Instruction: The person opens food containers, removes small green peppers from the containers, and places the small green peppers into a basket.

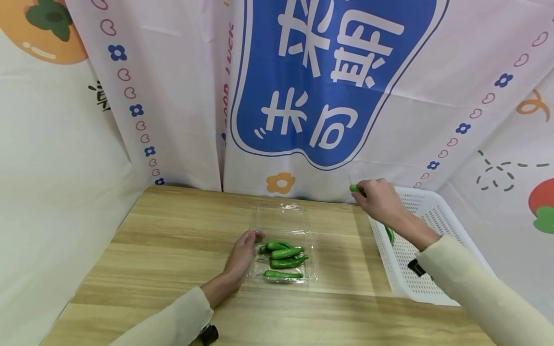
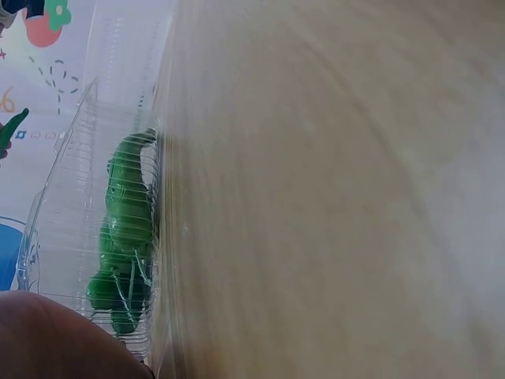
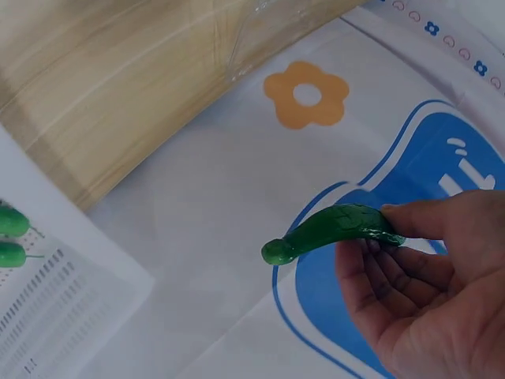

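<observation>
Between thumb and fingers, my right hand (image 1: 377,199) pinches a green chili pepper (image 3: 331,227) above the table's back edge. In the right wrist view its rounded stem end points left. A clear plastic box (image 1: 312,270) stands on the table with its lid (image 1: 283,217) folded back. Several green chili peppers (image 1: 288,263) lie in it, the nearest one a little apart from the others. My left hand (image 1: 239,257) rests against the box's left side, fingertips at its back left corner. The left wrist view shows peppers (image 2: 126,213) through the ribbed wall.
A white perforated basket (image 1: 385,262) stands right of the box, under my right forearm. It holds green chili peppers (image 3: 12,223), partly hidden by the arm in the head view. Printed cloth (image 1: 190,96) hangs behind the wooden table (image 1: 164,240).
</observation>
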`<state>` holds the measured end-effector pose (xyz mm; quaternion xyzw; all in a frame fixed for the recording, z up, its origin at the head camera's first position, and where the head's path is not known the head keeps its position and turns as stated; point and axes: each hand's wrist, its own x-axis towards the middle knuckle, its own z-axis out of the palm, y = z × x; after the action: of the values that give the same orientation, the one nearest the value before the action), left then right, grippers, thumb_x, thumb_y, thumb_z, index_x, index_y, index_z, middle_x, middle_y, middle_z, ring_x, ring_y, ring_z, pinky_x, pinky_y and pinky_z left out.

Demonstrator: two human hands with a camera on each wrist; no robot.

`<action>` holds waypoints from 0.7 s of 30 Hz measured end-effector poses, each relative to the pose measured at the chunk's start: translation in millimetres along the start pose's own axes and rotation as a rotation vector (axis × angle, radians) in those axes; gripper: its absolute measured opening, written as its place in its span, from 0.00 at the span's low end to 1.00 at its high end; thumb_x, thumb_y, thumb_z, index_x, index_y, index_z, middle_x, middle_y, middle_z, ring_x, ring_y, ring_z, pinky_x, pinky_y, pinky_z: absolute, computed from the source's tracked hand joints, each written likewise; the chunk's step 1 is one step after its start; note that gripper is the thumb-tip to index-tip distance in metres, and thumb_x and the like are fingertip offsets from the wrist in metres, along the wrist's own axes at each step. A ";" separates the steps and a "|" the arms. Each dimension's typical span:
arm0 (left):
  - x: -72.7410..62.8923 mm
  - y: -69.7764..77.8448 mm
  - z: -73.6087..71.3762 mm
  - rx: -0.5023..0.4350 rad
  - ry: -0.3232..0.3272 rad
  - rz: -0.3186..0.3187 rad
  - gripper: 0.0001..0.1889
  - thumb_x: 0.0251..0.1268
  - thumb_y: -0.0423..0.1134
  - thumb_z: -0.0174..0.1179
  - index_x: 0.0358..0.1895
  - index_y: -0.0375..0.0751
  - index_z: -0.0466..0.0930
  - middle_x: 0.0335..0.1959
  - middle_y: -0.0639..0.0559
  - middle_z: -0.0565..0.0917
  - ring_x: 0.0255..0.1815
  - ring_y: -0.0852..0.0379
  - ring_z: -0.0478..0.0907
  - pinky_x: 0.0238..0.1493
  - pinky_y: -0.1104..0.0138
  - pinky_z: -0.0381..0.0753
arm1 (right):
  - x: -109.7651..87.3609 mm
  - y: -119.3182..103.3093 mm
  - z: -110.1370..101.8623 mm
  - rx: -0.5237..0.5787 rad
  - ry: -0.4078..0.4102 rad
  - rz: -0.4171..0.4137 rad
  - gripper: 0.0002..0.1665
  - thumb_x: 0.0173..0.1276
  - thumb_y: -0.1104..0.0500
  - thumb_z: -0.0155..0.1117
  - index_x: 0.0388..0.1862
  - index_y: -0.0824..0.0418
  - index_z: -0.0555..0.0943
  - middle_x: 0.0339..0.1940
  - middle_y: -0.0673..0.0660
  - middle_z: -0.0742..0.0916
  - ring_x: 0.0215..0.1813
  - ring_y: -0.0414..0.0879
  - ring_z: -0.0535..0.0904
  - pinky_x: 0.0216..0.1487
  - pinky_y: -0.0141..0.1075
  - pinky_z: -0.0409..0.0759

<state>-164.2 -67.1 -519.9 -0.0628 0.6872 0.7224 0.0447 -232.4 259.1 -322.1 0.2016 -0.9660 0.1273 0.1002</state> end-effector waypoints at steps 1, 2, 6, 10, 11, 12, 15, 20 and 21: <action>0.0 0.1 -0.1 0.001 -0.001 0.000 0.22 0.90 0.40 0.38 0.66 0.28 0.75 0.67 0.35 0.78 0.77 0.37 0.67 0.82 0.42 0.58 | 0.2 3.1 -0.8 -0.001 0.000 0.005 0.26 0.74 0.67 0.67 0.16 0.56 0.68 0.13 0.50 0.71 0.17 0.42 0.64 0.23 0.35 0.64; -0.2 0.2 -0.2 0.001 -0.004 -0.002 0.22 0.91 0.40 0.38 0.66 0.29 0.75 0.67 0.35 0.78 0.77 0.37 0.67 0.82 0.42 0.58 | 0.1 6.2 -1.6 -0.003 -0.002 0.009 0.26 0.74 0.67 0.66 0.16 0.56 0.68 0.12 0.50 0.71 0.17 0.42 0.64 0.23 0.35 0.64; -1.0 1.1 -1.0 0.004 -0.019 -0.009 0.22 0.91 0.42 0.37 0.67 0.29 0.74 0.68 0.35 0.78 0.77 0.37 0.67 0.80 0.41 0.61 | -0.4 19.2 -4.5 -0.016 -0.002 0.024 0.26 0.75 0.66 0.66 0.16 0.57 0.69 0.12 0.51 0.71 0.16 0.42 0.63 0.23 0.36 0.63; -1.7 1.3 -1.9 0.005 -0.026 -0.011 0.23 0.91 0.43 0.36 0.68 0.30 0.74 0.68 0.35 0.77 0.77 0.36 0.67 0.79 0.39 0.63 | 0.6 32.9 -6.4 -0.028 0.011 0.056 0.27 0.75 0.65 0.66 0.15 0.57 0.69 0.11 0.51 0.70 0.15 0.43 0.63 0.22 0.36 0.61; -1.2 0.8 -2.1 0.008 -0.026 -0.007 0.23 0.91 0.43 0.35 0.68 0.30 0.73 0.68 0.35 0.77 0.77 0.36 0.67 0.79 0.39 0.63 | 1.0 36.5 -6.6 -0.030 0.012 0.068 0.27 0.75 0.65 0.65 0.15 0.57 0.68 0.11 0.51 0.70 0.15 0.43 0.63 0.21 0.37 0.61; -1.3 0.9 -2.2 0.008 -0.025 -0.006 0.23 0.91 0.43 0.35 0.68 0.30 0.74 0.68 0.35 0.77 0.77 0.36 0.67 0.79 0.39 0.63 | 1.5 40.3 -6.8 -0.033 0.011 0.083 0.27 0.75 0.65 0.65 0.14 0.57 0.68 0.11 0.51 0.70 0.15 0.44 0.63 0.21 0.37 0.61; -1.7 1.4 -2.0 0.007 -0.023 -0.003 0.23 0.91 0.42 0.36 0.68 0.30 0.74 0.69 0.35 0.77 0.77 0.36 0.67 0.79 0.39 0.62 | 3.4 50.7 -7.5 -0.033 -0.008 0.131 0.26 0.75 0.64 0.64 0.15 0.58 0.69 0.11 0.52 0.71 0.15 0.44 0.65 0.21 0.37 0.62; -2.0 1.6 -2.2 0.007 -0.027 -0.002 0.23 0.91 0.42 0.36 0.68 0.30 0.74 0.69 0.35 0.77 0.78 0.36 0.66 0.80 0.40 0.61 | 6.6 65.2 -8.8 -0.033 -0.033 0.189 0.25 0.75 0.63 0.63 0.15 0.59 0.70 0.11 0.52 0.71 0.16 0.45 0.65 0.22 0.37 0.61; -2.1 1.5 -2.1 0.008 -0.028 -0.002 0.23 0.91 0.42 0.36 0.68 0.30 0.73 0.69 0.35 0.77 0.78 0.36 0.66 0.80 0.40 0.61 | 7.0 67.8 -9.2 -0.034 -0.034 0.198 0.25 0.75 0.63 0.63 0.15 0.58 0.70 0.11 0.52 0.70 0.16 0.45 0.65 0.22 0.37 0.61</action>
<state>-162.3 -69.2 -518.3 -0.0532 0.6892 0.7205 0.0552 -265.5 319.3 -325.5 0.1056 -0.9848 0.1164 0.0740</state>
